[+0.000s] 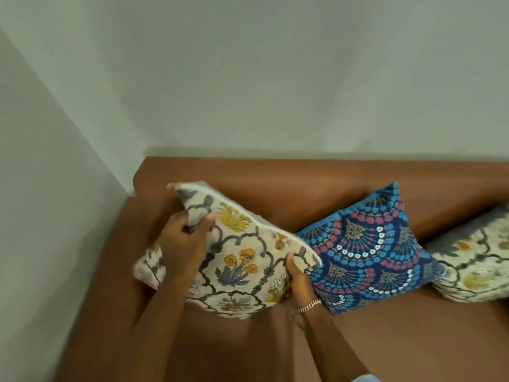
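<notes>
Nearest the camera, two bare forearms reach over the seat of the brown sofa [399, 340]. The right wrist wears a chain bracelet [309, 305].

The right hand [298, 279] pinches the flowered cushion [242, 260] at its right-hand corner, thumb on the printed face and fingers hidden behind. The left hand [183, 244] grips the same cushion higher up and further left. Its thumb and fingers are curled into a bunch of fabric, and the cover puckers there.

Holding two opposite spots like this seems meant to steer the cushion as a flat panel, probably to plump it or set it square in the sofa's corner. It hangs tilted between the hands, one corner pointing up past the left hand. Whether its lower edge rests on the seat or floats just over it cannot be told.

Just beyond the right hand's knuckles, a blue cushion [369, 252] leans on the backrest [275, 183], standing on a corner. The flowered cushion's right corner touches or overlaps its edge, so there is little slack on that side. Further out the same way, a second flowered cushion [473, 260] lies at the edge of the view.

Outward of the left hand runs the armrest [115, 271], with a strip of bare seat before it. That is the open room, along with the bare backrest behind both hands.

Beyond everything, a pale wall [248, 78] meets the sofa's back edge, and a side wall closes in past the armrest. The cushion cannot go beyond those two edges.
</notes>
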